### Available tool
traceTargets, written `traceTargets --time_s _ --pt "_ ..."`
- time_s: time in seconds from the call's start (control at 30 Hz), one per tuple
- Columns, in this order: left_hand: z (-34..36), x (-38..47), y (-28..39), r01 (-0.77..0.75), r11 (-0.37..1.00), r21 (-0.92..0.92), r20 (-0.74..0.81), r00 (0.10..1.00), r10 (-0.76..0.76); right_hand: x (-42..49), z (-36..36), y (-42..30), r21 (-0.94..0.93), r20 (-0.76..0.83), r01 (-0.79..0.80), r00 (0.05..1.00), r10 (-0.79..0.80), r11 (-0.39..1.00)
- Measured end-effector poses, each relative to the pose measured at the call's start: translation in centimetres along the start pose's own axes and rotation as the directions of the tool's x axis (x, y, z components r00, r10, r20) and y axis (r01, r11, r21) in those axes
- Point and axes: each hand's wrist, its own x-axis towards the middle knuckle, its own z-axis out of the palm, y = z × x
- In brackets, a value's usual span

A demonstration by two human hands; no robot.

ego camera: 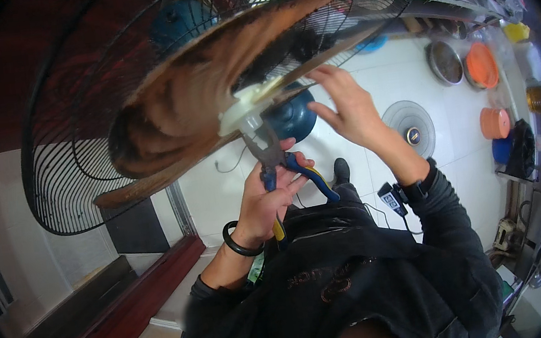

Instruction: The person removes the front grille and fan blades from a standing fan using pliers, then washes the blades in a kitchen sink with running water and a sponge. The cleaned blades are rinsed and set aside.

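A fan's large dusty blade set (pixel 177 94) fills the upper left, with a black wire rear guard (pixel 60 193) behind it. At its centre is a pale plastic hub (pixel 246 106). My left hand (pixel 266 194) holds combination pliers (pixel 271 154) with blue and yellow handles, spread apart; their jaws are at the small translucent cap (pixel 251 121) on the hub. My right hand (pixel 348 105) is raised right of the hub, fingers at the lower edge of a blade; whether they touch it is unclear.
A round front fan grille (pixel 408 128) lies on the white tiled floor (pixel 370 167). Metal bowls (pixel 444 63), an orange basin (pixel 481 65) and a pink bucket (pixel 494 123) stand at the right. The fan's dark round base (pixel 294 116) is below the hub. A dark red wooden frame (pixel 132 315) runs at lower left.
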Motion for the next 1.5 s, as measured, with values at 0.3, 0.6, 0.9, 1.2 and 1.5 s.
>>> traceTargets --time_s 0.3,0.6,0.9,1.2,1.5 --pt "-1.1 0.5 0.1 -0.017 0.999 -0.03 0.114 0.993 0.021 2.7 1.2 -0.1 -0.161 0.04 0.112 0.994 -0.107 0.981" --pt "-0.3 0.7 1.1 0.0 0.998 0.062 0.11 0.994 -0.007 1.4 2.7 1.0 -0.078 0.089 -0.018 0.996 0.025 0.997" --pt "-0.9 -0.3 1.3 0.004 0.949 0.315 0.039 0.999 -0.017 1.5 1.4 1.8 -0.139 -0.119 -0.032 0.993 0.015 0.99" --pt "0.3 -3.2 -1.4 -0.166 0.97 0.18 0.064 0.986 0.157 -9.8 0.1 -8.0 0.67 0.658 -0.709 0.705 0.266 0.222" --pt "1.0 -7.0 -3.9 0.12 0.988 0.098 -0.147 0.984 -0.105 -10.6 -0.7 -9.1 0.664 0.554 -0.701 0.696 0.457 0.262"
